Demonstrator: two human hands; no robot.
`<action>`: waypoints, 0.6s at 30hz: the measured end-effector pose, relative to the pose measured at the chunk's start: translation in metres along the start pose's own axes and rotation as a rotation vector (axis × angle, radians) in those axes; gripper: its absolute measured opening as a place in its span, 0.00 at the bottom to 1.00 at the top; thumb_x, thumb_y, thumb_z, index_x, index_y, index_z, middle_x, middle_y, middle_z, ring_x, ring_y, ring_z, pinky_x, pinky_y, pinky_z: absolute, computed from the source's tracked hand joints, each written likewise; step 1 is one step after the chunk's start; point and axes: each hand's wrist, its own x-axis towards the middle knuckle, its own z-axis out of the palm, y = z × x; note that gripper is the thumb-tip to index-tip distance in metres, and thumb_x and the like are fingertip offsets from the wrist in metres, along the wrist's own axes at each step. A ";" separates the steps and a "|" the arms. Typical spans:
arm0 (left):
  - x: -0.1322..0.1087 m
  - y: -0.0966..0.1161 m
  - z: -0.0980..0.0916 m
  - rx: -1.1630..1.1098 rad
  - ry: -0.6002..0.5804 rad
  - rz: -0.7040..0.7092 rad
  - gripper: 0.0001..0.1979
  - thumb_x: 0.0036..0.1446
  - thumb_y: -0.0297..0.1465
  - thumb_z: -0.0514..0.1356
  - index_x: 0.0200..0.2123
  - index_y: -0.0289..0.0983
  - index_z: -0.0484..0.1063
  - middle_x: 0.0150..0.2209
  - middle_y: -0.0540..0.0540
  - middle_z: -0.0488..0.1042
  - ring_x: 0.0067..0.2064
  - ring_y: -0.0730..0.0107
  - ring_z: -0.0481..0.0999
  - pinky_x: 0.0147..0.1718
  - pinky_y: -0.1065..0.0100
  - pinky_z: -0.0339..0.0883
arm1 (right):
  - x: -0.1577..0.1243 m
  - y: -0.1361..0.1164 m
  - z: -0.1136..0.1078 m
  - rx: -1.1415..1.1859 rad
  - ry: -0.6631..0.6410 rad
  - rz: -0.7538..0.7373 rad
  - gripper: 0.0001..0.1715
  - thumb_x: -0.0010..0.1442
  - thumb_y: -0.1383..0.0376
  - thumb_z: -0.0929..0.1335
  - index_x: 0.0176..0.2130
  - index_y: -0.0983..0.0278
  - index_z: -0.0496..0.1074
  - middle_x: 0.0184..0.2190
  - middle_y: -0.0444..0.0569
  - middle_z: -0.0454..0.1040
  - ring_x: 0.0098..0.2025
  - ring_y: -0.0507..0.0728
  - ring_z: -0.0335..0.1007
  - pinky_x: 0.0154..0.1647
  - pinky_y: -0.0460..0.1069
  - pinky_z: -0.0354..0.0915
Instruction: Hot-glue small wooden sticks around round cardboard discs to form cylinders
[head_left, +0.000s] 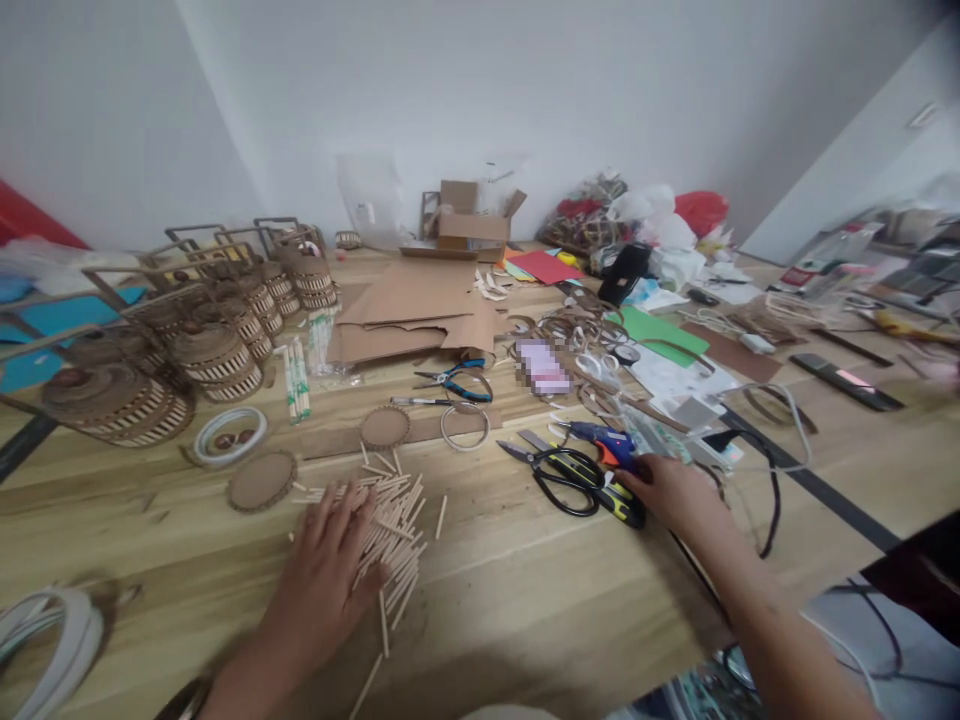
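Observation:
My left hand (334, 560) lies with its fingers stretched out over the left side of a loose pile of short wooden sticks (401, 535). Two round cardboard discs with ridged rims are close by, one disc (262, 481) left of the hand and a smaller disc (385, 427) behind the pile. On the right, my right hand (675, 490) is closed around the handle end of a blue glue gun (604, 438) with an orange trigger. Beside the glue gun lie black-handled scissors (566, 480) and a yellow-and-black tool (626, 500), partly overlapped by the scissors.
Several small woven lantern-like models (217, 360) stand at left. Blue-handled pliers (457, 380), a pen (431, 402) and a pale ring (465, 427) lie mid-table. Cardboard sheets (412, 290) and a box (472, 235) are behind. A dark cable (772, 500) runs along the right.

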 end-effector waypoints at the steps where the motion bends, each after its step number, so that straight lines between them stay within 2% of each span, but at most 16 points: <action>1: -0.002 0.002 -0.004 0.000 0.007 0.018 0.34 0.69 0.48 0.43 0.72 0.43 0.37 0.69 0.38 0.56 0.70 0.41 0.51 0.60 0.40 0.55 | 0.001 -0.002 0.000 0.001 -0.004 0.002 0.15 0.59 0.58 0.66 0.33 0.65 0.78 0.33 0.60 0.82 0.36 0.67 0.78 0.32 0.52 0.64; 5: -0.015 0.006 -0.015 0.018 0.042 0.028 0.34 0.69 0.45 0.44 0.72 0.41 0.38 0.70 0.37 0.52 0.70 0.41 0.50 0.60 0.41 0.56 | 0.006 -0.002 -0.010 0.048 -0.027 0.008 0.15 0.58 0.58 0.65 0.29 0.63 0.77 0.29 0.56 0.81 0.33 0.64 0.77 0.31 0.52 0.64; 9: -0.029 0.009 -0.016 0.018 0.052 0.008 0.34 0.68 0.44 0.45 0.72 0.41 0.38 0.71 0.36 0.51 0.70 0.41 0.50 0.62 0.41 0.52 | 0.008 0.005 -0.029 0.330 -0.037 0.046 0.15 0.52 0.55 0.66 0.28 0.62 0.77 0.26 0.52 0.80 0.33 0.64 0.75 0.33 0.52 0.64; 12: -0.036 0.014 -0.018 0.004 0.027 0.008 0.36 0.67 0.45 0.46 0.72 0.42 0.37 0.71 0.38 0.50 0.70 0.42 0.49 0.63 0.40 0.50 | 0.001 0.007 -0.044 0.440 -0.040 0.040 0.19 0.51 0.51 0.66 0.29 0.62 0.77 0.24 0.48 0.79 0.31 0.62 0.73 0.33 0.52 0.65; 15: -0.040 0.020 -0.019 -0.011 -0.012 0.001 0.39 0.66 0.50 0.48 0.72 0.42 0.36 0.71 0.37 0.49 0.71 0.40 0.47 0.63 0.38 0.50 | -0.014 0.002 -0.058 0.765 -0.037 0.056 0.17 0.46 0.51 0.70 0.30 0.62 0.76 0.23 0.47 0.77 0.29 0.59 0.71 0.31 0.51 0.65; 18: -0.043 0.026 -0.020 0.001 -0.049 0.036 0.47 0.60 0.57 0.52 0.72 0.42 0.36 0.72 0.34 0.46 0.71 0.33 0.45 0.59 0.34 0.53 | -0.033 -0.008 -0.066 1.093 -0.054 0.135 0.19 0.38 0.55 0.76 0.30 0.61 0.75 0.23 0.46 0.75 0.27 0.57 0.69 0.28 0.50 0.65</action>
